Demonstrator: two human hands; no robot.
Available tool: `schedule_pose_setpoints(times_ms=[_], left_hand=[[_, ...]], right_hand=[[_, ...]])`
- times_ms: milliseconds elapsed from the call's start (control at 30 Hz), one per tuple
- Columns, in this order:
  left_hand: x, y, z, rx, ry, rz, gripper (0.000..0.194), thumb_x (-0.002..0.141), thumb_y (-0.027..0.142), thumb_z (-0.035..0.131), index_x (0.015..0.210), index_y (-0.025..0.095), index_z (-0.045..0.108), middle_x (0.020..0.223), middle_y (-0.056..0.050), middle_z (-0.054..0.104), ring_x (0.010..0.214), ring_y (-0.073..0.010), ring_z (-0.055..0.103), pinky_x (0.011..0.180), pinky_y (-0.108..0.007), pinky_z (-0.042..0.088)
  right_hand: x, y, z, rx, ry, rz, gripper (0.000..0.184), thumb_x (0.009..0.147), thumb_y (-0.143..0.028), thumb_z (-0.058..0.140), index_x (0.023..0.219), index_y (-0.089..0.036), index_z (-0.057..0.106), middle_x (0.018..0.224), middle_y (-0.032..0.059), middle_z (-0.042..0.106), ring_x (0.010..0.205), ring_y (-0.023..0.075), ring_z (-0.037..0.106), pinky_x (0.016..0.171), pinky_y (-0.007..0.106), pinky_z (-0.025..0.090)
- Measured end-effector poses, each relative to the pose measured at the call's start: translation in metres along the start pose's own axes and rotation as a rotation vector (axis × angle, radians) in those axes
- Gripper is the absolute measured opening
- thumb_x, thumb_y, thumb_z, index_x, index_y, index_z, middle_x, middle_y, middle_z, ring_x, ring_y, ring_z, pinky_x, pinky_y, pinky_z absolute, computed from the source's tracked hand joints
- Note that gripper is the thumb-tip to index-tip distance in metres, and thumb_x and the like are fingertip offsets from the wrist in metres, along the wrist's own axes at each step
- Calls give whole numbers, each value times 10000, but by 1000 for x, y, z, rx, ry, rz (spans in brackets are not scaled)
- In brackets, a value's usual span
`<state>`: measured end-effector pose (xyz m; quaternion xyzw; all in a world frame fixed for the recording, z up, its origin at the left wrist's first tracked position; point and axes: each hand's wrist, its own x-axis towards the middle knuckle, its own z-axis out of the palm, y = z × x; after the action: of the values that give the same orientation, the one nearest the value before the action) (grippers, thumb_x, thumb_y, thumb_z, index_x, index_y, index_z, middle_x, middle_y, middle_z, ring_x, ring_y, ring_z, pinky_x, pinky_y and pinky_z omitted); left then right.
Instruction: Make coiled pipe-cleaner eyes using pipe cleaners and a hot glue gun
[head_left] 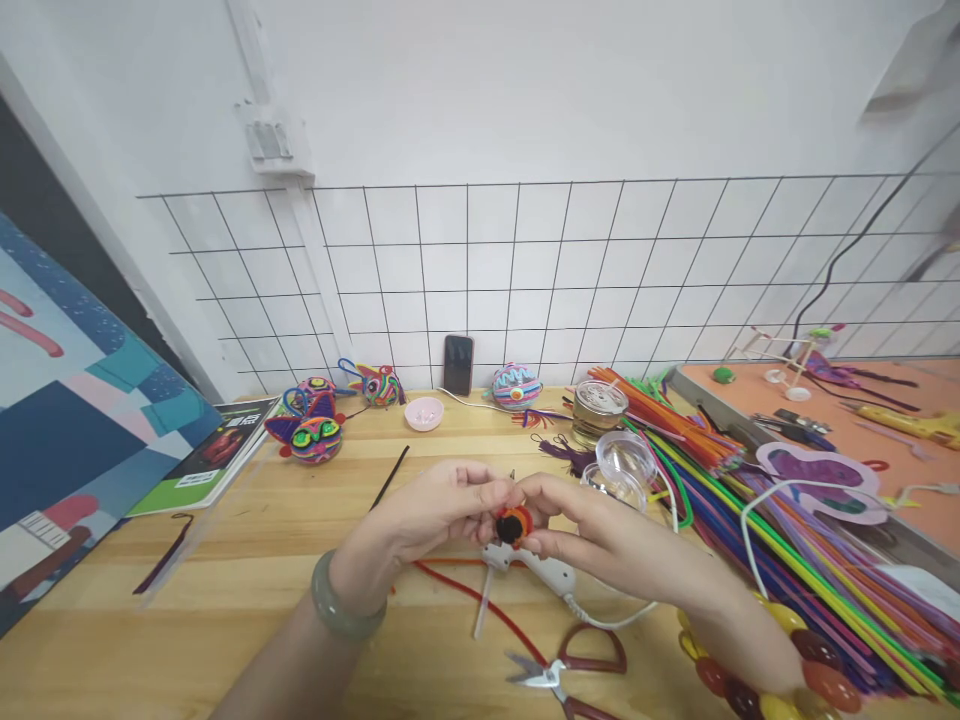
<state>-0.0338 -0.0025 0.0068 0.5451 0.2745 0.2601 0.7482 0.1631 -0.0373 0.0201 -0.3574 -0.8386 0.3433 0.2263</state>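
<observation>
My left hand and my right hand meet over the wooden table. Their fingertips pinch a small fuzzy pipe-cleaner piece, coiled in orange and red with a black centre. Part of it is hidden behind the fingers. Just beneath lies a white hot glue gun with a clear glue stick and a white cord. A red pipe cleaner runs across the table toward the scissors, which have dark red handles and lie with blades apart.
Bundles of coloured pipe cleaners fill the right side. A clear jar and clear round containers stand behind my right hand. Farther back are a pink dish, a phone and colourful wrapped figures. Magazines lie left.
</observation>
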Motion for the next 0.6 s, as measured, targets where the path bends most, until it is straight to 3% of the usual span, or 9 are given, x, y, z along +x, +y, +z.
schedule_pose_setpoints(times_ms=[267,600], left_hand=[[0,5,3,-96,94,43,274,695,264,671,924,123,620,699,-22,590,526,-49,501,528,-181,413],[1,7,4,5,207,23,181,603,265,735,662,120,645,509,15,575,434,-48,468,445,-174,338]], right_hand=[[1,2,0,-8,68,37,150,883,-272,437,1019,-208,445,809,3,632,749,139,580,698,263,433],[3,6,1,-11,111,44,201,880,-236,426,1079,-221,401,759,-14,627,698,132,579,670,248,424]])
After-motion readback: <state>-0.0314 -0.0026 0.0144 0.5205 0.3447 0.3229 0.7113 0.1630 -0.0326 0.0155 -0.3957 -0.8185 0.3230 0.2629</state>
